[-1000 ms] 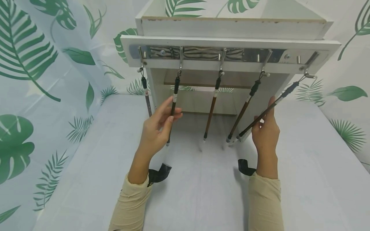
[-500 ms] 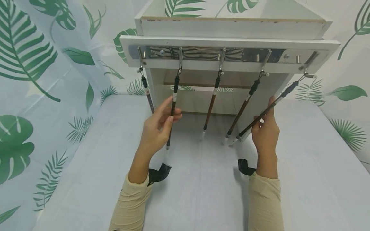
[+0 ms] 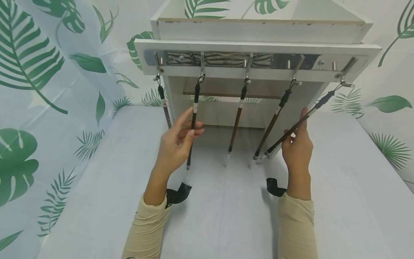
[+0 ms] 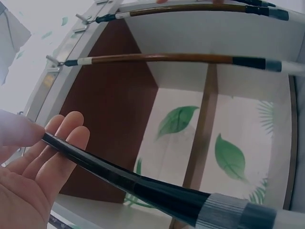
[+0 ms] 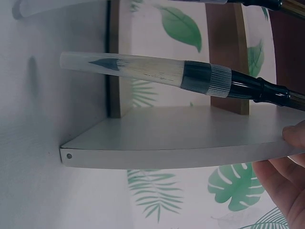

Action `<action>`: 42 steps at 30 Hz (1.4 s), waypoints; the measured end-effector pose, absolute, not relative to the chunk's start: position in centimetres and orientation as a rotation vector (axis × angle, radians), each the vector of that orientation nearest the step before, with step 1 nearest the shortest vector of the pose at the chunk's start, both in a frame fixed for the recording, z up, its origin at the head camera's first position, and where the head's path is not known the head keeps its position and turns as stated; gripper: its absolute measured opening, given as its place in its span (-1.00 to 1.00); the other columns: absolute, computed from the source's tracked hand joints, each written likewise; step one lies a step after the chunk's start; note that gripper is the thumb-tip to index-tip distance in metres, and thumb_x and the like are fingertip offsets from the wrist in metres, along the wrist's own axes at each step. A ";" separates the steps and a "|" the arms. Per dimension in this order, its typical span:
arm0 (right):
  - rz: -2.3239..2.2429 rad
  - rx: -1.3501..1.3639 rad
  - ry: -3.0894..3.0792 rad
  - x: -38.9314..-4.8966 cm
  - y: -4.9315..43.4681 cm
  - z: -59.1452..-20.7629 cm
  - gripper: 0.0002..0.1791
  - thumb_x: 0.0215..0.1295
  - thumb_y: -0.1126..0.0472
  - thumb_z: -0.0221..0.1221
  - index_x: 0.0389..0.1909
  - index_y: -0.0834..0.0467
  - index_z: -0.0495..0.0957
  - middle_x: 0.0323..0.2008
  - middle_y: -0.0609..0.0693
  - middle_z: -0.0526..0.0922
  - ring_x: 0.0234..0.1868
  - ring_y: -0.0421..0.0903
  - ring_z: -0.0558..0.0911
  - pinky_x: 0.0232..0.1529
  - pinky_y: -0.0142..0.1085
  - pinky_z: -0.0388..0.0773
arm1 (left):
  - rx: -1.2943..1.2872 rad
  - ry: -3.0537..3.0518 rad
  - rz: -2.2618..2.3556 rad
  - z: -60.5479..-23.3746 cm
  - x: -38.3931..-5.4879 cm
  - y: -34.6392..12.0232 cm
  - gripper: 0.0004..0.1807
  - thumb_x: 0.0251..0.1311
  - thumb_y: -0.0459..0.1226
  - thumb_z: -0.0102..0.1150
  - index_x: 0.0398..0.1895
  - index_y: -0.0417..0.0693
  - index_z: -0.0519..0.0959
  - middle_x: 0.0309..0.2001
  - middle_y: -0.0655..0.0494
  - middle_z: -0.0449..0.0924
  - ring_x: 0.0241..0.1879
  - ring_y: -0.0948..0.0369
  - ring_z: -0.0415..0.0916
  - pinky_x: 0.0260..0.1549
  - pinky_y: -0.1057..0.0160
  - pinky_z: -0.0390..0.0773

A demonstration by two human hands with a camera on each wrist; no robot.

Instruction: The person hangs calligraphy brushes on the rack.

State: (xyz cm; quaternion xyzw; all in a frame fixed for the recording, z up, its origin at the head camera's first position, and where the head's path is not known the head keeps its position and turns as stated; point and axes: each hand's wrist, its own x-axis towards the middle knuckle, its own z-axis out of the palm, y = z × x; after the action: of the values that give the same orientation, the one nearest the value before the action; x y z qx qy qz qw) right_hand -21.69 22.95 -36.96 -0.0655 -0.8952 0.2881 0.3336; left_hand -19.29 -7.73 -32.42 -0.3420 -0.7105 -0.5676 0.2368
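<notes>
Several calligraphy brushes with clear caps hang by loops from a row of metal hooks. My left hand [image 3: 174,147] pinches the dark shaft of the second calligraphy brush [image 3: 194,118] from the left between thumb and fingers. At the far right, my right hand [image 3: 297,151] holds the slanted last calligraphy brush [image 3: 292,129], its index finger extended behind the shaft. That brush's capped tip [image 5: 147,70] fills the middle of the right wrist view; the exact grip lies outside that frame. Between the hands hang two brown brushes [image 3: 237,122], [image 3: 271,126] untouched. My left hand partly covers the leftmost brush [image 3: 163,100].
A white rack board [image 3: 226,73] carries the hooks in front of a white shelf unit [image 3: 258,32]. Below spreads a pale covered table [image 3: 226,216]. Leaf-patterned cloth [image 3: 48,118] stands behind. A black wrist mount [image 3: 179,194] juts from the left sleeve.
Both hands keep their places. The two brown brushes between them swing slightly back and forth. The lower end of the brush in my left hand has shifted a little toward me.
</notes>
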 end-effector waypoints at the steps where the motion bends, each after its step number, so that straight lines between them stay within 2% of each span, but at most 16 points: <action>1: 0.752 -0.169 -2.336 -21.7 23.0 -37.0 -0.17 0.23 0.46 -0.04 0.43 -0.07 -0.15 0.11 0.28 0.45 -0.01 0.25 0.55 -0.12 0.06 0.60 | -0.936 -1.950 -1.554 -32.4 -19.3 -7.7 -0.45 0.18 -0.59 -0.11 0.28 -0.34 0.17 -0.17 -0.32 0.53 -0.22 -0.02 0.61 -0.16 0.33 0.65; 8: 0.752 -0.172 -2.342 -21.8 23.0 -37.0 -0.17 0.23 0.45 -0.05 0.43 -0.09 -0.16 0.10 0.28 0.45 -0.01 0.25 0.55 -0.12 0.07 0.60 | -0.903 -1.984 -1.530 -32.6 -19.4 -7.8 -0.45 0.19 -0.57 -0.10 0.29 -0.31 0.17 -0.17 -0.24 0.56 -0.23 0.01 0.62 -0.19 0.35 0.66; 17: 0.755 -0.175 -2.343 -21.9 23.0 -37.0 -0.18 0.24 0.44 -0.05 0.43 -0.09 -0.16 0.11 0.27 0.45 -0.01 0.25 0.55 -0.11 0.07 0.59 | -0.891 -1.991 -1.495 -33.1 -20.1 -7.7 -0.45 0.19 -0.55 -0.07 0.29 -0.30 0.19 -0.18 -0.24 0.56 -0.23 0.02 0.63 -0.21 0.37 0.66; 33: 0.750 -0.158 -2.335 -21.9 22.9 -36.9 -0.19 0.24 0.43 -0.05 0.43 -0.08 -0.16 0.07 0.29 0.47 -0.03 0.26 0.56 -0.13 0.07 0.60 | -0.912 -1.920 -1.373 -34.9 -22.0 -7.4 -0.50 0.17 -0.56 -0.03 0.22 -0.40 0.21 -0.23 -0.26 0.54 -0.24 -0.01 0.62 -0.17 0.36 0.65; 42: 0.752 -0.164 -2.331 -21.8 23.1 -37.1 -0.17 0.23 0.45 -0.04 0.43 -0.08 -0.15 0.09 0.28 0.46 -0.02 0.25 0.55 -0.13 0.06 0.60 | -0.940 -1.836 -1.324 -36.3 -23.1 -6.3 -0.49 0.15 -0.58 -0.02 0.20 -0.47 0.19 -0.24 -0.28 0.51 -0.26 -0.03 0.61 -0.22 0.27 0.67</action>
State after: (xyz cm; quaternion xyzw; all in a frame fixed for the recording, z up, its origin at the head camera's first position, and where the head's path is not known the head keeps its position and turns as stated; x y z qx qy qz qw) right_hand -21.79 23.09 -37.08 -0.0629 -0.8942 0.2885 0.3365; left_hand -23.07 -6.33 -36.33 -0.3607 -0.7049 -0.5085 0.3384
